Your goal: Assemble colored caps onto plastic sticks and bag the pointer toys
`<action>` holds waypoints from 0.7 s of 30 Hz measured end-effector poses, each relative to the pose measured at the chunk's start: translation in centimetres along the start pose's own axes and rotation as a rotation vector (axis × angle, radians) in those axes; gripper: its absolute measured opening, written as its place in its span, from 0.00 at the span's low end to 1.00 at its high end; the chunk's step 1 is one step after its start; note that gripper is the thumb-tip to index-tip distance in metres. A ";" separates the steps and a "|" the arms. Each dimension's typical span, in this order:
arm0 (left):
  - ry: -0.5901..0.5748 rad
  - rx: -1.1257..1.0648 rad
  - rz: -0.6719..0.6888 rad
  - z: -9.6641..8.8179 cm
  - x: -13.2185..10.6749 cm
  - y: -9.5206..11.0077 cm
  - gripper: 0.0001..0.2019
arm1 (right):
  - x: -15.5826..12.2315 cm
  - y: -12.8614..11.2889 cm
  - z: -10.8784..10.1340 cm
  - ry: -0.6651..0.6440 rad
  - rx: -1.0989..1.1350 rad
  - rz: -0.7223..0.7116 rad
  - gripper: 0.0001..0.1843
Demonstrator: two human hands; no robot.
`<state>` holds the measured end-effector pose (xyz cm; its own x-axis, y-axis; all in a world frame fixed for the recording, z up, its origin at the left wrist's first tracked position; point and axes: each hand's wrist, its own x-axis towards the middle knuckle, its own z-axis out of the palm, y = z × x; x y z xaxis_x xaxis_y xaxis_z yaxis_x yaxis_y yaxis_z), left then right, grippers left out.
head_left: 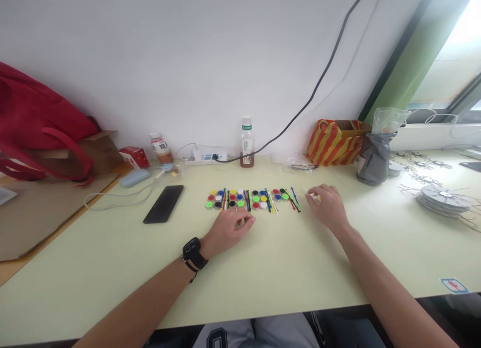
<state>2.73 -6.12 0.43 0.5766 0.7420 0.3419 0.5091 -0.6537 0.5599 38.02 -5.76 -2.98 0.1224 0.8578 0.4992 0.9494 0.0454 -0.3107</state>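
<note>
Small round discs (256,198) in red, blue, green, yellow, black and white lie in groups on the table. Between the groups are thin coloured plastic sticks (268,200), with a few more sticks (294,197) at the right end. My left hand (227,228) is at the near side of the discs, its fingers curled and thumb and forefinger close together; I see nothing in them. Right of the row, my right hand (328,206) has its fingers closed around a small yellow-and-white piece (316,197), mostly hidden by them.
Left of the discs lies a black phone (164,204). Behind stand a drink bottle (247,143), another bottle (161,148) and a power strip (207,155). A striped bag (332,143), a grey bag (375,160) and stacked discs (443,200) are at the right.
</note>
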 end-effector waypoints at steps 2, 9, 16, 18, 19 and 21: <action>-0.005 -0.003 -0.001 0.0 0.0 0.0 0.13 | -0.1 -0.7 0.5 -0.045 0.064 -0.088 0.12; 0.003 -0.022 0.003 0.0 0.1 0.2 0.13 | -0.2 -2.1 2.2 -0.079 0.063 -0.163 0.16; -0.004 0.006 0.009 -0.1 0.2 0.3 0.13 | -0.2 -2.7 2.8 -0.056 0.039 -0.124 0.15; -0.008 0.007 0.008 -0.1 0.2 0.4 0.14 | -0.2 -2.8 2.9 -0.040 0.049 -0.107 0.15; -0.008 0.008 0.005 -0.1 0.2 0.4 0.14 | -0.2 -2.8 2.9 -0.036 0.055 -0.100 0.15; -0.010 0.009 0.000 -0.1 0.2 0.4 0.13 | -0.2 -2.9 2.7 -0.034 0.068 -0.082 0.15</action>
<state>2.96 -6.17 0.83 0.5827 0.7407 0.3345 0.5150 -0.6549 0.5531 34.45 -4.63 -4.36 0.0339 0.8668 0.4975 0.9339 0.1498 -0.3246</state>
